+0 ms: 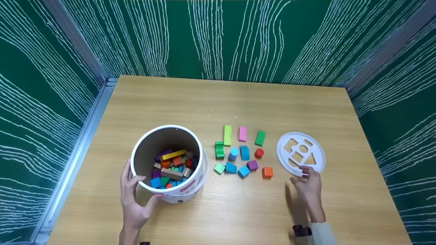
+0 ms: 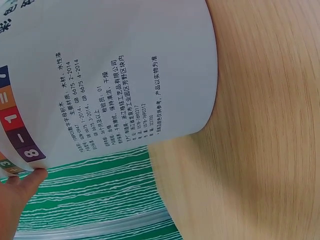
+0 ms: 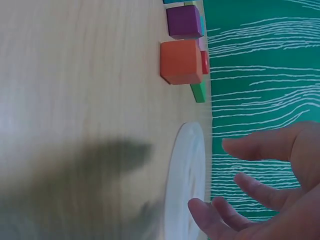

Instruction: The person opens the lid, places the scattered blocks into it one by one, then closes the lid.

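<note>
A white bucket (image 1: 185,189) holds many coloured wooden blocks (image 1: 172,174) and stands at the left of the table. My left hand (image 1: 134,204) grips it at the near left, thumb and fingers spread along the rim and side. In the left wrist view, the fingers touch the printed wall (image 2: 120,75). At the right, a round white lid (image 1: 318,151) with shaped holes lies flat. Over its near edge hovers my right hand (image 1: 308,187), fingers loosely bent. The right wrist view shows nothing between thumb and fingers, with the lid (image 3: 187,150) just beyond them.
Between bucket and lid lie several loose blocks, among them an orange cube (image 1: 267,172), a purple cube (image 1: 252,165), a red cylinder (image 1: 259,153), a blue cylinder (image 1: 233,154) and a lime bar (image 1: 227,135). Green panels (image 1: 235,41) with white lines surround the wooden table (image 1: 231,217).
</note>
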The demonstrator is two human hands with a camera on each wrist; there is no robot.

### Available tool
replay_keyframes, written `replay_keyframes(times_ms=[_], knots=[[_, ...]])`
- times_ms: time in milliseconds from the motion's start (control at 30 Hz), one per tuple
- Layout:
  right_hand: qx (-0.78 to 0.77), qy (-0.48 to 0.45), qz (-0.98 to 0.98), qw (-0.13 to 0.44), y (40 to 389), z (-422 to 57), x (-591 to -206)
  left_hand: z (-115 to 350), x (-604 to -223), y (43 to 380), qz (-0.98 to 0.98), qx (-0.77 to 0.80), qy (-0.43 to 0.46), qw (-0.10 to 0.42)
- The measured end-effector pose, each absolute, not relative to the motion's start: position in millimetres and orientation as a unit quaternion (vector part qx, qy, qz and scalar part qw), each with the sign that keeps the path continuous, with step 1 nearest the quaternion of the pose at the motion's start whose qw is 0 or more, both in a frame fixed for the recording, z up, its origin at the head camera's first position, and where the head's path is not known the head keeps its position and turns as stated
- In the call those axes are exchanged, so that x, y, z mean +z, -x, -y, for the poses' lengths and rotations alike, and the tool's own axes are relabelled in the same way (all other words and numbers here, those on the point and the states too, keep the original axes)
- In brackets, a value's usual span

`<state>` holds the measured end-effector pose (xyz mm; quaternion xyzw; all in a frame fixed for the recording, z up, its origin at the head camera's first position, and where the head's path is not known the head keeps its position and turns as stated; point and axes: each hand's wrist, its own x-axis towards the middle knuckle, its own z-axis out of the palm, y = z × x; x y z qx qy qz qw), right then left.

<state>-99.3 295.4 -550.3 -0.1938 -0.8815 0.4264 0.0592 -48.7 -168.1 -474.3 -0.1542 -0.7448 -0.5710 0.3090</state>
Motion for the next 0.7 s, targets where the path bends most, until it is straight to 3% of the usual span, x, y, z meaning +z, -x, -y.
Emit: replay_keyframes(times_ms=[333,700], knots=[[0.38,0.111,0.916,0.065,102.9,-279.3,-545.4,169.8,-476.2,48.2,0.757,-0.566,0.132,0.299],[0.376,0.049,0.925,0.011,111.3,-263.1,-543.2,169.1,-476.1,48.3,0.755,-0.566,0.135,0.302]])
